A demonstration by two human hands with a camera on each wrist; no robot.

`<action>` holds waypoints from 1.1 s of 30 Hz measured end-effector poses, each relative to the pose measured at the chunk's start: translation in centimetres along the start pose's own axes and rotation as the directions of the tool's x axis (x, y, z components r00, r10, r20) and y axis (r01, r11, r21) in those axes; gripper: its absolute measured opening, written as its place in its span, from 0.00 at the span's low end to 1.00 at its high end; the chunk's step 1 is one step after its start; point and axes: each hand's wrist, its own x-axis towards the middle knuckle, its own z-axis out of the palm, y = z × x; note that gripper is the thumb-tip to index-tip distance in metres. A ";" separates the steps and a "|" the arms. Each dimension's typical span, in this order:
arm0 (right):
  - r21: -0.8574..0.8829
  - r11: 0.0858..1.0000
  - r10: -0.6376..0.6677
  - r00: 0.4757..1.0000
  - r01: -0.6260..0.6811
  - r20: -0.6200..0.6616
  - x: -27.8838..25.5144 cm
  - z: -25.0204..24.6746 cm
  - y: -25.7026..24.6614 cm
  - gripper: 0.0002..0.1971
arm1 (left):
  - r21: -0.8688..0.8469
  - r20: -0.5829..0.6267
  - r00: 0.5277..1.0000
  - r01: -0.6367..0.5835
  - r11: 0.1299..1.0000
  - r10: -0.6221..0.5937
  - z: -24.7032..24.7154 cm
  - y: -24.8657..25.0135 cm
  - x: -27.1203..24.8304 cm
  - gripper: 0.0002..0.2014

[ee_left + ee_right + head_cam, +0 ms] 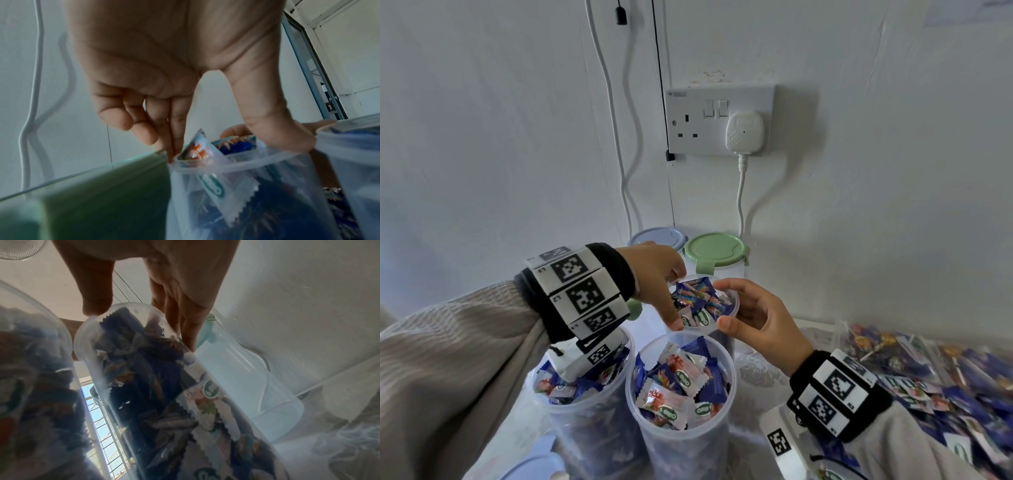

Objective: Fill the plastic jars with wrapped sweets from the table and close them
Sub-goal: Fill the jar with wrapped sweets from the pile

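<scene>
Head view shows the back jar (732, 301) standing straight up on the tabletop (753, 370), full of wrapped sweets (697, 301) up to its open top. It stands right between the two hands, behind two other full jars (681, 411) that have no lids yet. The left hand (657, 277) comes at it from the left, with fingers (174, 129) pointing down on the far rim and the thumb on the near rim. The right hand (753, 318) comes from the right, half open like a cup, with its thumb tip and fingertips on the rim. Neither hand holds a sweet or a lid. A green lid (714, 248) sits on a jar just behind. More sweets lie in a pile (945, 377) far to the right. I think this jar needs its lid next.
</scene>
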 end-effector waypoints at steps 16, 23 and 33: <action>-0.033 0.999 0.013 1.000 -0.013 -0.001 0.4 0.0 0.4 0.23 | 0.022 0.022 0.999 0.041 0.999 -0.041 -0.1 0.2 -0.2 0.42; -0.082 0.996 0.024 0.999 -0.022 0.026 0.2 -0.2 0.7 0.22 | -0.083 -0.032 0.998 0.055 0.995 -0.058 -2.0 -1.1 -1.1 0.22; -0.160 0.987 0.041 0.999 -0.036 0.032 0.0 -0.1 0.8 0.23 | 0.065 0.174 0.942 0.279 0.958 -0.286 -1.6 -5.5 -0.4 0.49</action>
